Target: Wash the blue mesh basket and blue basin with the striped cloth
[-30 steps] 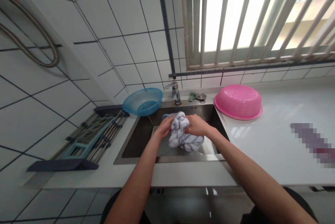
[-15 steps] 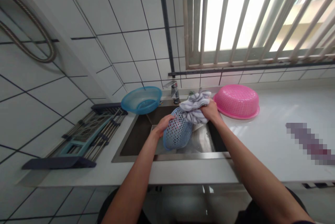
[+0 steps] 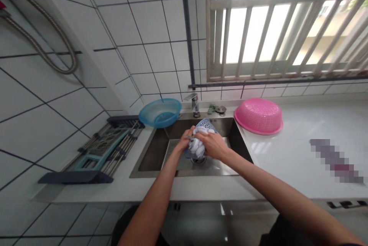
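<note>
Over the steel sink [image 3: 155, 154], a light-blue perforated plastic basket [image 3: 206, 124] is held, tilted and largely covered by my hands and a cloth. My left hand [image 3: 186, 139] grips the basket's left side, its fingers partly hidden by the cloth. A bunched white-and-grey striped cloth [image 3: 196, 145] lies against the basket, and my right hand [image 3: 212, 145] is closed on it, pressing it to the plastic. Below them the sink drain [image 3: 198, 160] shows in the basin floor.
A blue basin [image 3: 160, 112] rests at the sink's back left corner beside the faucet [image 3: 195, 106]. An upturned pink basket [image 3: 258, 116] sits right of the sink. Left, a folding rack [image 3: 100, 150] lies on the counter. A drain strainer [image 3: 220, 109] and green scrap [image 3: 211, 109] lie behind the sink.
My right hand has brought the cloth down and left, from the basket's upper right edge onto its near side. The basket has turned in my left hand. The view has shifted slightly.
</note>
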`<state>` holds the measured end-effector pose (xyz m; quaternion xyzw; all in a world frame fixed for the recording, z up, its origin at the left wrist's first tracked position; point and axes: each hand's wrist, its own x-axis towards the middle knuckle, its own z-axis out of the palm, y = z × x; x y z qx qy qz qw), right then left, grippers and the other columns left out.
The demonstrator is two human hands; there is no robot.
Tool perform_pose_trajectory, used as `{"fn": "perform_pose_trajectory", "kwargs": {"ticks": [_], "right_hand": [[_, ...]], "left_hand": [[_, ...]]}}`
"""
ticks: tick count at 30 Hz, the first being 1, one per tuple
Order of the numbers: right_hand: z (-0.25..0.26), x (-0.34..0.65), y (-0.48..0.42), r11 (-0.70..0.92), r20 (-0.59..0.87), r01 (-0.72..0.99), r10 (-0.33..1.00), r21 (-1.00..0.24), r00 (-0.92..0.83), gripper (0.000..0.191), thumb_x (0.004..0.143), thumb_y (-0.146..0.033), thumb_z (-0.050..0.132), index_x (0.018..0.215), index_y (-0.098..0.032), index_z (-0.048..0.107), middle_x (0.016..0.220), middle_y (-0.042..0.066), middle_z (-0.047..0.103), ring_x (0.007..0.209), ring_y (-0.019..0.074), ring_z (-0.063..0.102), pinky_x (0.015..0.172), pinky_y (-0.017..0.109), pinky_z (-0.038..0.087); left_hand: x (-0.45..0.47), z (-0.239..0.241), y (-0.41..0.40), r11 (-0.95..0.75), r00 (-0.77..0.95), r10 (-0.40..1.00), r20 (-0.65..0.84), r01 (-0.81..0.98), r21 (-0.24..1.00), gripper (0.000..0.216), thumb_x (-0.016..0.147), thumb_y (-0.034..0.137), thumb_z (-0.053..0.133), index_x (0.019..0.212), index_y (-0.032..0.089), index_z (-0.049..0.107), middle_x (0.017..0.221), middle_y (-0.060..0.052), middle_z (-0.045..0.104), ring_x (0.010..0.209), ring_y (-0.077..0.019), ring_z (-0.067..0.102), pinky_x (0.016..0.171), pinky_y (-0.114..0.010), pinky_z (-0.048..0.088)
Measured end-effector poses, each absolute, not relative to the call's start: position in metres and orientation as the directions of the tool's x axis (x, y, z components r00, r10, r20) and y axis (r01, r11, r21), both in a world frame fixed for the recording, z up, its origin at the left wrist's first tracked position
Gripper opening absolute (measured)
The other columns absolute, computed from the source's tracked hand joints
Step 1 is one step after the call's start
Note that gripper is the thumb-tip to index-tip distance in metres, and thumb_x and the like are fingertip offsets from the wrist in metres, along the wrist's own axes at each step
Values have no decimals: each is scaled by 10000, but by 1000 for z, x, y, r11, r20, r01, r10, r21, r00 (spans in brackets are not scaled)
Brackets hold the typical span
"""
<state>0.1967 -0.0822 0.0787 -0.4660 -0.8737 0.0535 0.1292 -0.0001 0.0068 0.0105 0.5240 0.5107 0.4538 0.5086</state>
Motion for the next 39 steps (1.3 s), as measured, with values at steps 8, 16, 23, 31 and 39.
{"fn": "perform_pose_trajectory", "kwargs": {"ticks": [8,16,23,31,39], "right_hand": [[109,256,-29,113,197,939,979,-324,-49,458,914,-162,582,1352,-211,707,1231,124,812,1086,287,761,909,320,514],[70,175,-99,556,302,739,830,-381,-469,535,980,-224,595,1511,-278,637,1453,100,727,1234,289,698,1042,355,511],[61,191,-85,462,295,863,870,-205,-396,748,867,-221,747,1591,-251,566,1727,168,447,1479,412,502,1219,537,400],[103,245,-24,39,175,941,984,-336,22,430,945,-214,606,1371,-188,663,1232,152,791,1110,308,758,913,334,526],[94,188,-82,450,249,837,889,-312,-385,369,930,-246,639,1295,-245,698,1225,114,783,1111,308,745,898,329,523]], "left_hand": [[5,17,-10,-56,158,987,34,139,989,706,879,858,605,677,186,684,642,-52,655,668,-217,578,671,-326,488],[-5,9,-1,-28,20,999,27,13,1000,637,804,831,710,653,216,645,655,-45,649,706,-225,574,663,-335,478],[-3,11,-6,-68,75,995,62,76,995,726,787,905,684,700,184,664,698,-40,649,724,-197,567,648,-298,447],[-4,18,-13,-92,242,969,51,162,983,782,796,960,597,590,206,576,579,-17,551,590,-172,490,589,-305,412],[1,13,-4,57,194,979,-68,59,997,494,866,607,750,586,228,601,626,-26,581,732,-225,561,693,-327,481]]}}
